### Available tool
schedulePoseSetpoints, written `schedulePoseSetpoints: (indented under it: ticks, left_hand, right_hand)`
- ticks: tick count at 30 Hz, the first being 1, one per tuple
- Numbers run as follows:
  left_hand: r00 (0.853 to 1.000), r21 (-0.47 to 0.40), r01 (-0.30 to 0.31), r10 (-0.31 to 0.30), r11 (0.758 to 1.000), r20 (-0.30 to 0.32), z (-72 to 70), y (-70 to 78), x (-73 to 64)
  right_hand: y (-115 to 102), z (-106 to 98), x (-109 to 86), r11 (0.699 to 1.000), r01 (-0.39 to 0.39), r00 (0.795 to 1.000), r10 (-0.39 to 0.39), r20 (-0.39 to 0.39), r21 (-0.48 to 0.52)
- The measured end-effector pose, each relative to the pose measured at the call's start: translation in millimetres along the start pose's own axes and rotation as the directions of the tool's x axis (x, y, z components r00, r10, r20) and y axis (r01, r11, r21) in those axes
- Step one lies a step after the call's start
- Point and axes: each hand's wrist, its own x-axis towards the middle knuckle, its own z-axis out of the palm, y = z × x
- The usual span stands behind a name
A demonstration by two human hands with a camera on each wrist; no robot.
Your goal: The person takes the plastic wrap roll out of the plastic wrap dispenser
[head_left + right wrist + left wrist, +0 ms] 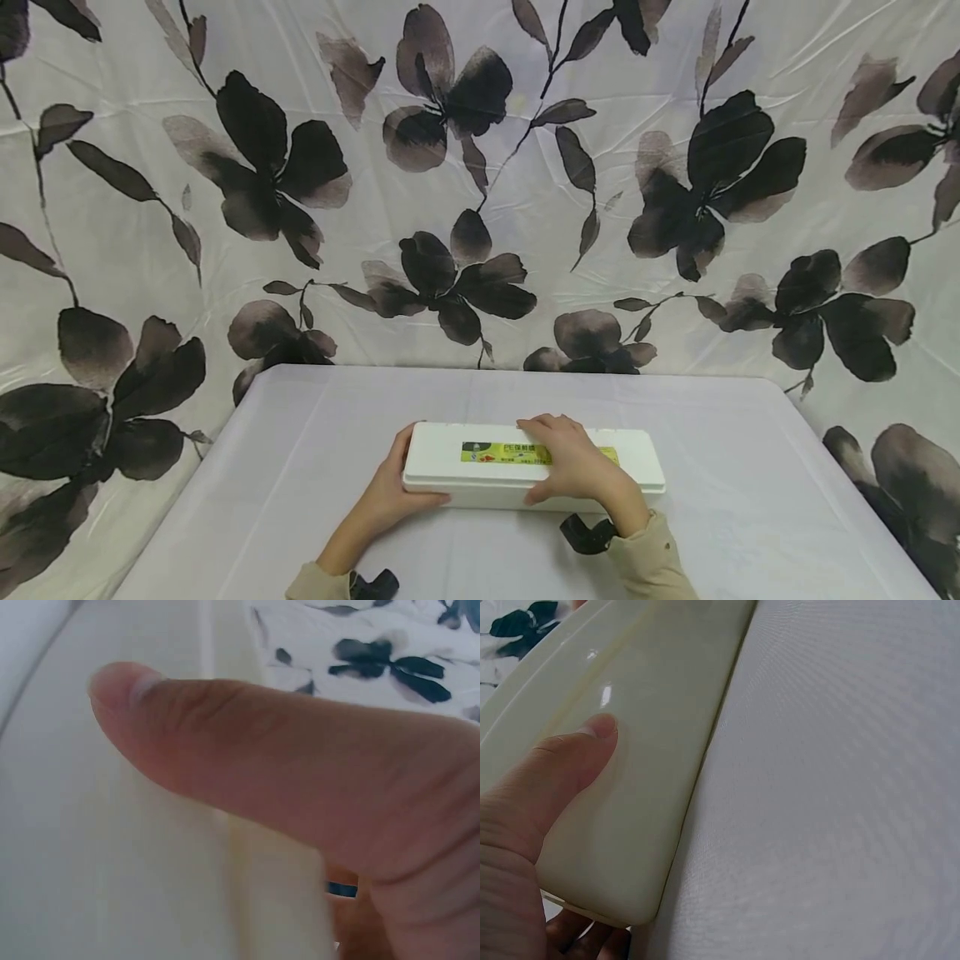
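Observation:
A long white cling film box point(435, 458) lies on the white-covered table, with a yellow-green label point(498, 452) on its lid. My left hand point(392, 487) grips its left end; in the left wrist view the thumb point(566, 769) presses the glossy front wall and the fingers reach round the end. Across the lid, right of the middle, my right hand point(577, 462) holds the box and covers part of the label. Its fingertips are at the far edge, and the thumb point(225, 742) lies along the front side. The lid looks closed.
The white tablecloth point(300, 442) extends around the box. Behind the table hangs a pale cloth point(555, 250) printed with dark flowers. A black wrist mount point(588, 533) sits at the right wrist, another mount point(375, 585) at the left. Both sleeves point(651, 562) are beige.

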Motion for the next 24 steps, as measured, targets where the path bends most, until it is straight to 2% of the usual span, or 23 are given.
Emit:
schedulePoseSetpoints:
  ticks: [9, 15, 24]
  left_hand:
    - [0.999, 0.021, 0.043, -0.043, 0.999, 0.002, -0.4, 2.0, -3.8]
    - [0.999, 0.003, 0.038, -0.038, 0.999, 0.003, 0.1, 4.0, -2.9]
    - [0.999, 0.04, 0.044, -0.045, 0.998, 0.013, -0.5, 0.5, -4.3]
  right_hand:
    - [-6, 18, 2.0, 0.983, -0.012, 0.999, 0.002, -0.054, -0.182]
    - [-5, 22, 2.0, 0.976, -0.019, 0.995, -0.003, -0.099, -0.217]
    - [-4, 25, 3.7, 0.973, -0.01, 0.993, -0.019, -0.12, -0.23]
